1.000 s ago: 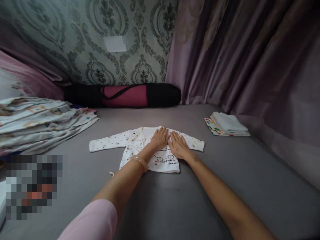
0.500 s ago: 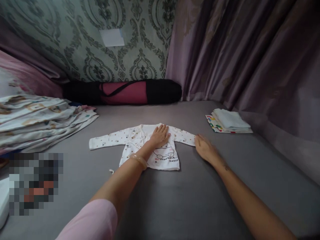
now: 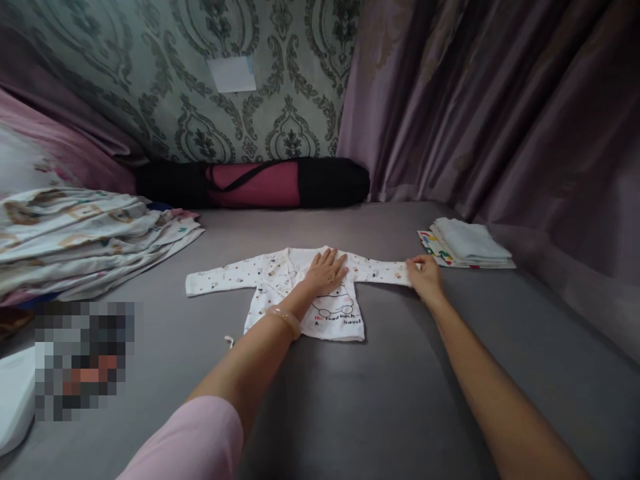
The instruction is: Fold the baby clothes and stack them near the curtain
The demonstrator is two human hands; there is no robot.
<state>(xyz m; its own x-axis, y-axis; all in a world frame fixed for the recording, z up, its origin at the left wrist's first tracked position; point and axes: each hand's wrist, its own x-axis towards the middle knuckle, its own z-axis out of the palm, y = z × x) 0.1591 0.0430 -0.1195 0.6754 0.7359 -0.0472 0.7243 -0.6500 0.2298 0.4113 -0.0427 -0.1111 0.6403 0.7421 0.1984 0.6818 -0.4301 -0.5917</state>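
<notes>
Shirt (image 3: 345,328), small and white with a speckled print, lies near the middle of the grey surface (image 3: 380,413), its neck toward the far edge and its hem toward the near one. I have the left hand (image 3: 326,273) spread palm-down on the chest, fingers a little apart, a pale bangle (image 3: 286,321) at the wrist. With the right hand (image 3: 425,277) I pinch the end of one sleeve (image 3: 383,272) — it runs straight out toward the right edge. The other sleeve (image 3: 225,279) reaches toward the left edge. A short white strip (image 3: 229,341) rests near the hem; whether it is attached, I cannot tell. Along the far edge I see a black and dark-pink bag (image 3: 253,183). Folded cloths (image 3: 470,240) sit near the far right corner; printed fabric (image 3: 90,220) is heaped at the left edge — apart from the shirt.
</notes>
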